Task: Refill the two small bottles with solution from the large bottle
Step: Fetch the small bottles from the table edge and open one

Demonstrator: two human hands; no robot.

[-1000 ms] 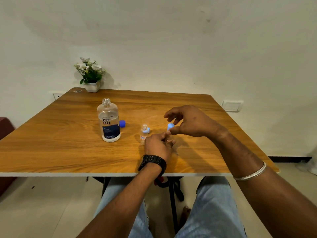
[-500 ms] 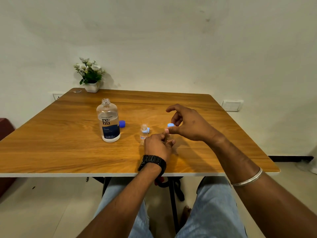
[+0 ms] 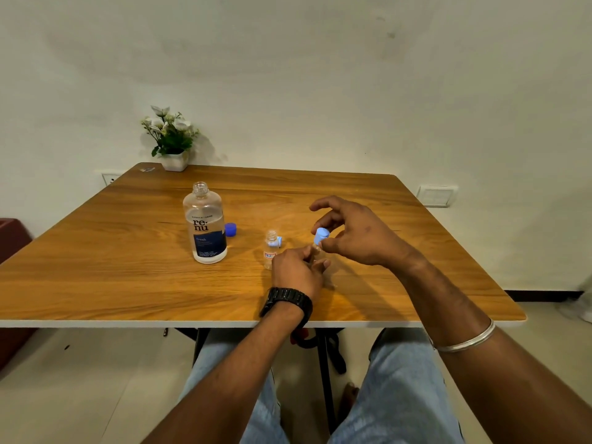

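The large clear bottle (image 3: 205, 223) with a dark blue label stands uncapped on the wooden table (image 3: 128, 251); its blue cap (image 3: 230, 229) lies just to its right. One small clear bottle (image 3: 271, 251) stands open near the middle, a light blue cap (image 3: 279, 241) behind it. My left hand (image 3: 296, 272) grips the second small bottle (image 3: 317, 249), which is mostly hidden by my fingers. My right hand (image 3: 355, 233) pinches a light blue cap (image 3: 320, 236) just above that bottle's neck.
A small white pot of white flowers (image 3: 171, 139) stands at the table's far left corner. The table's white front edge (image 3: 160, 323) runs just behind my wrists. A dark red seat (image 3: 11, 238) is at the left.
My right hand has lifted slightly with the light blue cap, which now tilts above the bottle held in my left hand. My left hand stays in place.
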